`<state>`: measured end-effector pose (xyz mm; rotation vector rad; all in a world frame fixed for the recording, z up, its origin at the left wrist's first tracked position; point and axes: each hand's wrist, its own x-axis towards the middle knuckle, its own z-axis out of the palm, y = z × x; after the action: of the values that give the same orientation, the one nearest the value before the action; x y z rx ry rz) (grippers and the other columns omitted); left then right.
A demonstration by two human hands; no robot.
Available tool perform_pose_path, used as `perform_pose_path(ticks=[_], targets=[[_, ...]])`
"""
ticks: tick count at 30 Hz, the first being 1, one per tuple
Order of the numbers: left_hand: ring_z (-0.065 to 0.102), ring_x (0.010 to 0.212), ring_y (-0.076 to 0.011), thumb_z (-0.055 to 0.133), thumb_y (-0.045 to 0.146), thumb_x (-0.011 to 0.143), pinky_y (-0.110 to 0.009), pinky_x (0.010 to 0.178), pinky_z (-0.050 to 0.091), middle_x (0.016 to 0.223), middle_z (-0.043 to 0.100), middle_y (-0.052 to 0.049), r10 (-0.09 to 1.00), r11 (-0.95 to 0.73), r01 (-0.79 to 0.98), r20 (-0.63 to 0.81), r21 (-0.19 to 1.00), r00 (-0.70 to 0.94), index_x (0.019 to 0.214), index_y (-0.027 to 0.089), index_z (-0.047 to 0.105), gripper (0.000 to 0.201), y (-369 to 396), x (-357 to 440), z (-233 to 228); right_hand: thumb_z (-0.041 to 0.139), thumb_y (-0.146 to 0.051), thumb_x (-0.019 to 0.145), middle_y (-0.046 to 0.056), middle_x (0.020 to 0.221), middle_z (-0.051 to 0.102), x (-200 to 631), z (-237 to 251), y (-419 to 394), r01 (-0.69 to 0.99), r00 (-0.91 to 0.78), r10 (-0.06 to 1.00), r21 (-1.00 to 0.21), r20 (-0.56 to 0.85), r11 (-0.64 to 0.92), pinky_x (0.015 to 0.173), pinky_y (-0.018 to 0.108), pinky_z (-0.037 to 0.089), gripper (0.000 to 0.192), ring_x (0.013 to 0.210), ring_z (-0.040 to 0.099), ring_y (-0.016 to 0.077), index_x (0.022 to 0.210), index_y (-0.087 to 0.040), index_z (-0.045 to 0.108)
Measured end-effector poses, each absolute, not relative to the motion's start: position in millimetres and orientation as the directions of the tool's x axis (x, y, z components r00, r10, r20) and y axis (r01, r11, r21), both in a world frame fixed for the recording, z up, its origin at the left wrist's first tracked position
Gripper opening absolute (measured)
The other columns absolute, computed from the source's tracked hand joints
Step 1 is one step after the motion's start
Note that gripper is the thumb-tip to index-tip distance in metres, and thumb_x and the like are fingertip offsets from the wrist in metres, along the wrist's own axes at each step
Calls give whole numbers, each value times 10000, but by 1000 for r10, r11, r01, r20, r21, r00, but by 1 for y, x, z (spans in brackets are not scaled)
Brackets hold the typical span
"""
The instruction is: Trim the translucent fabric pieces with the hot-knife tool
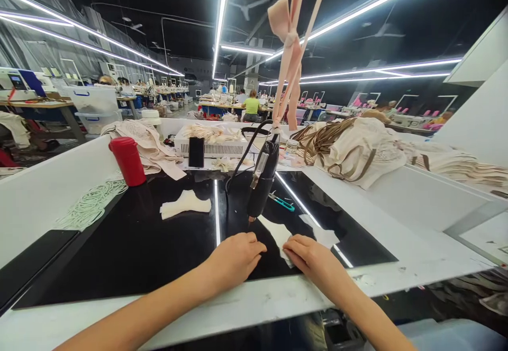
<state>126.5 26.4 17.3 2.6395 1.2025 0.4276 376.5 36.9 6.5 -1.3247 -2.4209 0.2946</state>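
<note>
Pressing down, left hand point(234, 258) and right hand point(311, 255) both rest curled on a pale cream fabric piece point(280, 234), seemingly pinching it, on the glossy black desk point(130, 250) beneath the hanging black tool point(263, 179).

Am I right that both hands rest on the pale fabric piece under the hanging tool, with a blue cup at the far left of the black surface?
Not quite: the cup is red, not blue, as the head view shows. The rest holds.

Red cup point(127, 160), cream fabric piece point(184, 204), glossy black tabletop point(130, 245).
</note>
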Motion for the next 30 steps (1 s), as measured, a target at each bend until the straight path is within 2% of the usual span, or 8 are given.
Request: perform_pose_path(ticks=[8, 18, 25, 30], targets=[[676, 959, -211, 529, 153, 1023, -317, 879, 550, 1042, 674, -45, 729, -684, 688, 176, 243, 662, 1179, 193, 679, 220, 24, 134, 16, 405, -268, 1030, 69, 946, 669, 372, 11, 35, 740, -442, 878, -479, 183, 472, 793, 358, 491, 308, 873, 657, 225, 938, -218, 695], [674, 913, -221, 557, 231, 1036, -341, 838, 565, 1014, 660, -41, 705, -708, 694, 197, 132, 681, 1262, 204, 618, 235, 27, 147, 14, 463, -373, 972, 44, 858, 639, 370, 8, 38, 673, -368, 917, -637, 153, 376, 759, 346, 469, 331, 818, 634, 213, 785, -223, 692], [650, 837, -215, 617, 270, 1014, -320, 742, 540, 964, 636, -35, 698, -709, 701, 218, 74, 682, 1102, 207, 665, 118, 25, 152, 10, 510, -443, 907, 56, 844, 661, 369, 5, 40, 633, -317, 939, -707, 133, 314, 756, 366, 454, 326, 828, 636, 241, 780, -227, 717], [633, 828, -208, 618, 273, 1013, -326, 751, 532, 966, 633, -36, 682, -723, 686, 245, 81, 689, 1098, 207, 677, 122, 27, 150, 5, 566, -479, 851, 50, 807, 678, 369, 10, 40, 602, -262, 958, -758, 113, 254, 727, 362, 451, 308, 792, 620, 246, 744, -236, 724]])
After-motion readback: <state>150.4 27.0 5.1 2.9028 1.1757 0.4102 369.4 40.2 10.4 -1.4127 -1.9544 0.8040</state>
